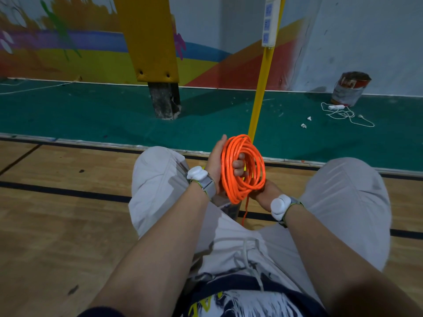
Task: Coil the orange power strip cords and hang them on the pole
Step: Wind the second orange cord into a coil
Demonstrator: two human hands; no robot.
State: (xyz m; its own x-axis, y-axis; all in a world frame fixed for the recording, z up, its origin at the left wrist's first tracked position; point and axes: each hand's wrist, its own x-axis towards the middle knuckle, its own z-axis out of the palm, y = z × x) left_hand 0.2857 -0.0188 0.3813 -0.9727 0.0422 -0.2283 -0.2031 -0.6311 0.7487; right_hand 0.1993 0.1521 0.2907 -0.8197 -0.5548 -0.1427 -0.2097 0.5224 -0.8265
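together left grip (216, 163) and right grip (263, 191) clamp the orange cord coil (227, 170); paint can (350, 89), contents hidden.

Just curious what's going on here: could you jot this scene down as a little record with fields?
Held: orange cord coil, loose end hanging below
Left hand: grips coil, fingers through its middle
Right hand: holds coil's lower edge
Pole: yellow pole ahead, white power strip at its upper part
Floor: paint can by the wall

Location: indoor sports hall. Indicators: lined wooden court floor (57, 202), green perimeter surface (91, 115), padded yellow post (146, 37), painted mural wall (57, 42) (paint can (349, 89) alongside).
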